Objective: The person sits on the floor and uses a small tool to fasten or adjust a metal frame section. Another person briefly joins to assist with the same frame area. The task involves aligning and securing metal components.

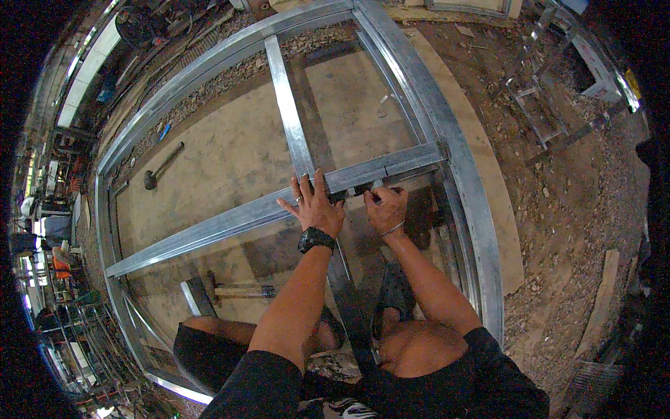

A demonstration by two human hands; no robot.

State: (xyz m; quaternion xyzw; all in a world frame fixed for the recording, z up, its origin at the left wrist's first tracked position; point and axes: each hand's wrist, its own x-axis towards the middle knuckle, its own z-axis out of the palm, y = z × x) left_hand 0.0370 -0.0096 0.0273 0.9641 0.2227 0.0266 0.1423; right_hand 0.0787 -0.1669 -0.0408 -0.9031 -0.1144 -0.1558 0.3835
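My left hand (319, 209) lies with its fingers spread on a silvery metal crossbar (209, 235), near its joint with an upright metal strip (285, 105). It wears a ring, and a dark watch (315, 239) is on that wrist. Just right of it, my right hand (387, 209) is closed, with curled fingertips at the crossbar's near edge. Whatever it grips is small and mostly hidden by the fingers. A short dark line marks the bar above it. The crossbar spans a large metal frame (457, 157) lying low over boards.
A mallet (164, 166) lies on the board (230, 133) inside the frame. Another long-handled tool (241, 290) rests near my left leg. A small blue object (164, 131) sits at the left. Wood planks (601, 300) and a metal frame piece (537, 112) lie on dirt at right.
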